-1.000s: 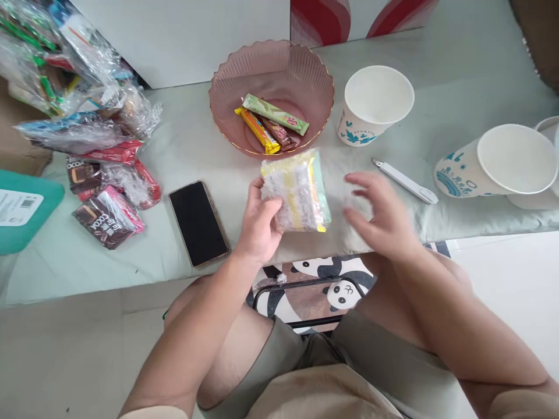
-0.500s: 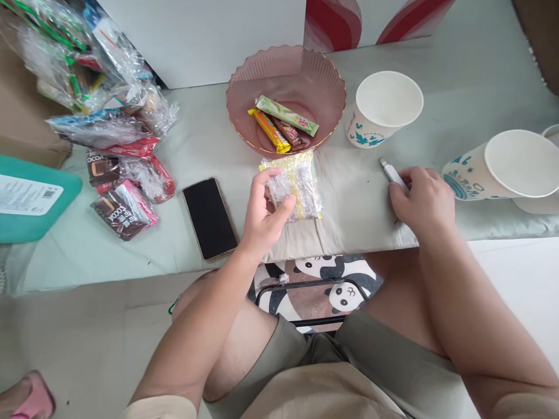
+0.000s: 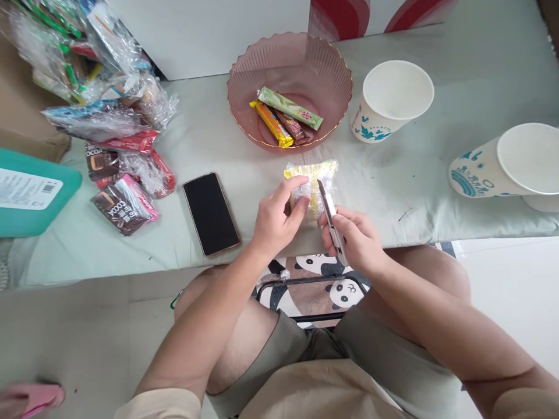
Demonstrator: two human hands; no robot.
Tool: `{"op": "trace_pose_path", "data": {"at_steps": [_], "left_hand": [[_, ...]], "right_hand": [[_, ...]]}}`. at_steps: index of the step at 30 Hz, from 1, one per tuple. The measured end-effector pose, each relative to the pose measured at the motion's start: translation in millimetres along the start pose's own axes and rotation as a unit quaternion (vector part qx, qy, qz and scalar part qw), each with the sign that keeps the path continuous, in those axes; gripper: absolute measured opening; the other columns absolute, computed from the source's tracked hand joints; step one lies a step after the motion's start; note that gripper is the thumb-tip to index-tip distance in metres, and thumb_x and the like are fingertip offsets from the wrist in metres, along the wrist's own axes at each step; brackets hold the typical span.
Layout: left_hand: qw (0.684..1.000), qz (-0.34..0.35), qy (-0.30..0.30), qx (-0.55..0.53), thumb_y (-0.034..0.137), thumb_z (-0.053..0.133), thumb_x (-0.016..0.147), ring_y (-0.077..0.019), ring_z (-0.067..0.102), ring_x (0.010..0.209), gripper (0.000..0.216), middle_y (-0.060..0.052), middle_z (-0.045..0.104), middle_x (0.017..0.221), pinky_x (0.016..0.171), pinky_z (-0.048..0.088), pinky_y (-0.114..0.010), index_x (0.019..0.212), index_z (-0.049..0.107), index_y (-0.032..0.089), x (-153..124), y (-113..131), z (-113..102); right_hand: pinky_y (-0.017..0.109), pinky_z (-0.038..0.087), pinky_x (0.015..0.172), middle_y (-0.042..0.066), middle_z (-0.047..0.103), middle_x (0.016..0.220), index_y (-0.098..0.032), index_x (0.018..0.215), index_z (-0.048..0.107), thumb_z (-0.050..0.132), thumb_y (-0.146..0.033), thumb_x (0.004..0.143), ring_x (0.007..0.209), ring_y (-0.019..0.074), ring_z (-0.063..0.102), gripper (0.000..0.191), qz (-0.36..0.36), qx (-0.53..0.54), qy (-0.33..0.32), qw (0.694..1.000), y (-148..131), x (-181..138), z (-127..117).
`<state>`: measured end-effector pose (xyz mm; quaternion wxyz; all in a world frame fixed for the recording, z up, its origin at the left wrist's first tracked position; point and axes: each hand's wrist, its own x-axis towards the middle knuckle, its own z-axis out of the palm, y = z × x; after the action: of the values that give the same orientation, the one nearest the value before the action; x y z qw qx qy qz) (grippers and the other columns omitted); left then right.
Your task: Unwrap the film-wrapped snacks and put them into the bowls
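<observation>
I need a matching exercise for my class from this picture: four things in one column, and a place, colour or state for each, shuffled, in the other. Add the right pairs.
Column 1
1. utility knife
2. phone
3. glass bowl
4. clear-wrapped packet

Column 2
A. holds three wrapped bars
B. at the fingers of the left hand
C. gripped in the right hand
D. black on top and lying flat

Right pairs: 1-C, 2-D, 3-A, 4-B
</observation>
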<state>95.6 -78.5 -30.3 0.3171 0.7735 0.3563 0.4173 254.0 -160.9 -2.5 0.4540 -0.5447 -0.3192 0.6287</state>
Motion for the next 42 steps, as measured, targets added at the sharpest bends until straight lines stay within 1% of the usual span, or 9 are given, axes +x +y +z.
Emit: {"op": "trace_pose_path", "data": {"at_steps": [4, 9, 12, 17, 23, 28, 33, 38, 42], "left_hand": [[0.999, 0.034, 0.007, 0.025, 0.026, 0.060, 0.101, -0.0077, 0.055, 0.058, 0.020, 0.000, 0.075, 0.092, 0.059, 0.045, -0.021, 0.120, 0.064, 0.023, 0, 1, 1], [0.994, 0.090, 0.019, 0.064, 0.021, 0.060, 0.100, -0.0104, 0.065, 0.069, 0.018, -0.003, 0.077, 0.098, 0.064, 0.049, -0.022, 0.117, 0.065, 0.022, -1, 4, 2], [0.991, 0.100, 0.030, 0.087, 0.023, 0.059, 0.101, -0.0109, 0.065, 0.069, 0.018, -0.002, 0.076, 0.094, 0.064, 0.049, -0.022, 0.117, 0.066, 0.022, -2, 4, 2], [0.988, 0.104, 0.060, 0.101, 0.028, 0.059, 0.101, -0.0091, 0.056, 0.057, 0.017, 0.000, 0.073, 0.083, 0.058, 0.047, -0.022, 0.115, 0.068, 0.023, -3, 2, 1], [0.991, 0.070, 0.102, 0.054, 0.033, 0.064, 0.100, -0.0080, 0.048, 0.053, 0.016, 0.001, 0.072, 0.080, 0.055, 0.044, -0.023, 0.111, 0.070, 0.023, -1, 4, 1], [0.988, 0.035, 0.149, 0.007, 0.037, 0.066, 0.099, -0.0055, 0.044, 0.051, 0.019, 0.005, 0.064, 0.073, 0.050, 0.037, -0.021, 0.112, 0.068, 0.024, -1, 5, 3], [0.983, -0.038, 0.178, -0.011, 0.050, 0.063, 0.100, -0.0058, 0.043, 0.052, 0.030, 0.001, 0.066, 0.086, 0.050, 0.037, -0.023, 0.118, 0.064, 0.025, -2, 2, 4], [0.973, -0.057, 0.222, -0.024, 0.054, 0.065, 0.097, -0.0061, 0.047, 0.058, 0.035, 0.000, 0.062, 0.090, 0.052, 0.039, -0.022, 0.117, 0.065, 0.025, 0, -3, 4], [0.968, -0.073, 0.239, -0.038, 0.058, 0.067, 0.094, -0.0069, 0.054, 0.066, 0.041, -0.001, 0.061, 0.096, 0.057, 0.044, -0.021, 0.116, 0.066, 0.023, 2, -4, -1]], "right_hand": [[0.024, 0.038, 0.040, -0.003, 0.058, 0.053, -0.020, 0.084, 0.061, 0.064, -0.059, 0.087, 0.039, 0.0100, 0.049, 0.040, -0.002, 0.013, 0.025, 1.000, 1, 1, 0], [0.022, 0.036, 0.038, -0.004, 0.057, 0.053, -0.020, 0.084, 0.060, 0.067, -0.059, 0.086, 0.039, 0.0089, 0.048, 0.040, -0.003, 0.033, 0.007, 0.999, 5, -1, 2], [0.021, 0.038, 0.039, -0.004, 0.058, 0.056, -0.020, 0.083, 0.058, 0.067, -0.058, 0.086, 0.040, 0.0081, 0.049, 0.039, 0.002, 0.047, 0.010, 0.999, 8, -3, 6], [0.020, 0.038, 0.038, -0.004, 0.059, 0.058, -0.020, 0.084, 0.057, 0.067, -0.059, 0.087, 0.042, 0.0082, 0.051, 0.040, 0.008, 0.045, -0.008, 0.999, 11, -6, 10], [0.021, 0.043, 0.042, -0.004, 0.059, 0.059, -0.019, 0.082, 0.057, 0.068, -0.057, 0.088, 0.044, 0.0080, 0.054, 0.040, 0.013, 0.017, -0.014, 1.000, 8, -7, 12], [0.021, 0.047, 0.044, -0.004, 0.059, 0.059, -0.019, 0.079, 0.057, 0.068, -0.056, 0.088, 0.044, 0.0081, 0.055, 0.039, 0.020, 0.003, -0.022, 1.000, 7, -7, 14], [0.023, 0.050, 0.046, -0.003, 0.060, 0.060, -0.019, 0.080, 0.058, 0.067, -0.053, 0.089, 0.045, 0.0084, 0.055, 0.036, 0.025, -0.014, -0.028, 0.999, 9, -6, 14], [0.020, 0.048, 0.045, -0.003, 0.061, 0.064, -0.018, 0.082, 0.059, 0.064, -0.047, 0.092, 0.045, 0.0068, 0.056, 0.031, 0.043, -0.036, -0.037, 0.998, 8, -5, 13], [0.018, 0.047, 0.044, -0.003, 0.060, 0.064, -0.018, 0.082, 0.058, 0.063, -0.044, 0.092, 0.046, 0.0059, 0.056, 0.029, 0.052, -0.053, -0.048, 0.996, 6, -4, 13]]}}
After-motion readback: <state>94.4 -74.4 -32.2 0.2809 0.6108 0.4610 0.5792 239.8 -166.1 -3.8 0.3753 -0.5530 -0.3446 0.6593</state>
